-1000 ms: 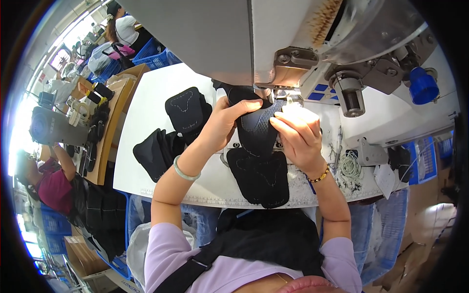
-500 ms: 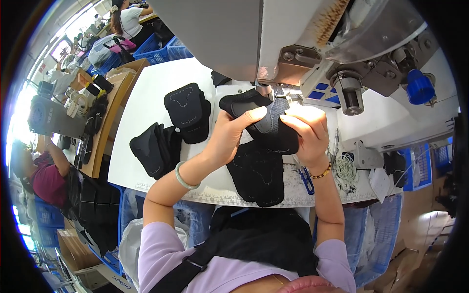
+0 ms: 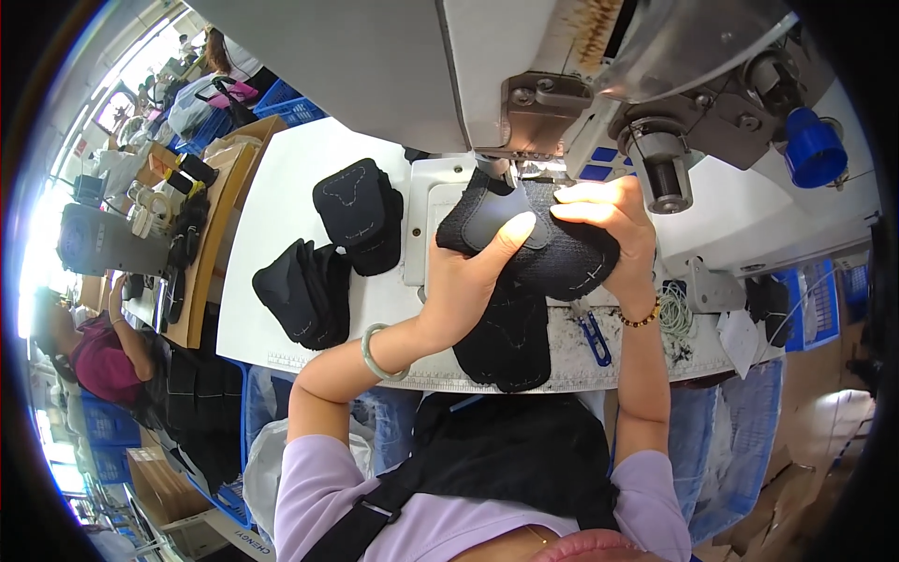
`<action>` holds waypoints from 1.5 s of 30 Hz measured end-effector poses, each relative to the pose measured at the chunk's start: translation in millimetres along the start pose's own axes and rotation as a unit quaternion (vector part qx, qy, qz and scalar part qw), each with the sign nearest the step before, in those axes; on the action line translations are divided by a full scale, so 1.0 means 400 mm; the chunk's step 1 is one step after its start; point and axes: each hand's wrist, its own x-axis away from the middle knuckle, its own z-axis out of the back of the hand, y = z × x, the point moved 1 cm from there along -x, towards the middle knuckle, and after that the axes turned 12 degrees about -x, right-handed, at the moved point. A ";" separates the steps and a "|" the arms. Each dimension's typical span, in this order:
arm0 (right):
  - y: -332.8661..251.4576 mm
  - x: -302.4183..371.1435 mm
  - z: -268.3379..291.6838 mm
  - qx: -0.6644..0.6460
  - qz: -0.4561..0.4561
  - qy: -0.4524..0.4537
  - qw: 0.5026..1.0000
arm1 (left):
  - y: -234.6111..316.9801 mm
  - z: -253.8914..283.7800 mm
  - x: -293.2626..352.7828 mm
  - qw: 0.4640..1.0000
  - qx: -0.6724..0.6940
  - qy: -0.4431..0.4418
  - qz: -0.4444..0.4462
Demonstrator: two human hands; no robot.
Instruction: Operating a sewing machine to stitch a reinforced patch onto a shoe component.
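We are looking down at a black fabric piece [image 3: 573,262] with a smooth grey patch [image 3: 492,225], which is sitting between both hands just in front of the head of a sewing machine [image 3: 375,70]. The left hand [image 3: 459,295] is clamping its left part, the thumb pressing on the patch while the other fingers are mostly hiding underneath. The right hand [image 3: 626,239] is gripping the right edge, fingertips lying on top; its thumb is hiding from us, so we are not making out how it bears on the cloth. The far edge is running up beneath the machine's metal parts, and we are not able to tell whether the needle is touching it. The held piece is covering part of the pale metal plate [image 3: 415,229] and the upper end of another black piece [image 3: 506,347] that is lying at the near edge of the desk [image 3: 248,234]. Two stacks of black pieces [image 3: 351,220] are resting to the left, their lower layers largely covered. Blue-handled snips [image 3: 592,339] are lying near the right wrist, their tips hard to make out, and the right forearm is partly blocking a coil of pale cord [image 3: 676,314]. Far left, a co-worker in maroon [image 3: 108,361] is sitting, small and blurred, near the dark rim.
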 end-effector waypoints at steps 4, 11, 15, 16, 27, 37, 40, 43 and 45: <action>-0.005 0.004 -0.008 0.009 -0.002 0.006 1.000 | 0.005 0.013 -0.015 1.000 0.008 -0.019 0.003; -0.012 0.000 -0.011 -0.006 0.003 0.010 1.000 | 0.031 0.016 -0.035 0.998 0.036 -0.027 0.045; -0.014 -0.001 -0.014 -0.003 0.010 0.011 1.000 | 0.027 0.034 -0.058 0.999 -0.008 -0.034 0.038; -0.014 -0.001 -0.015 -0.005 0.006 0.012 1.000 | 0.026 0.039 -0.064 0.998 -0.031 -0.040 0.039; -0.031 0.003 -0.033 0.061 0.072 0.021 0.995 | 0.021 0.067 -0.094 0.992 0.047 -0.070 0.094; -0.043 -0.001 -0.040 0.114 0.093 0.005 0.989 | -0.003 0.091 -0.116 0.985 0.079 -0.066 0.139; -0.036 0.001 -0.038 0.096 0.092 0.013 0.991 | -0.001 0.086 -0.115 0.987 0.063 -0.051 0.141; -0.031 -0.001 -0.034 0.101 0.108 0.020 0.989 | 0.001 0.090 -0.106 0.985 0.072 -0.060 0.142; -0.019 0.001 -0.029 0.104 0.115 0.044 0.987 | 0.004 0.091 -0.102 0.985 0.066 -0.062 0.145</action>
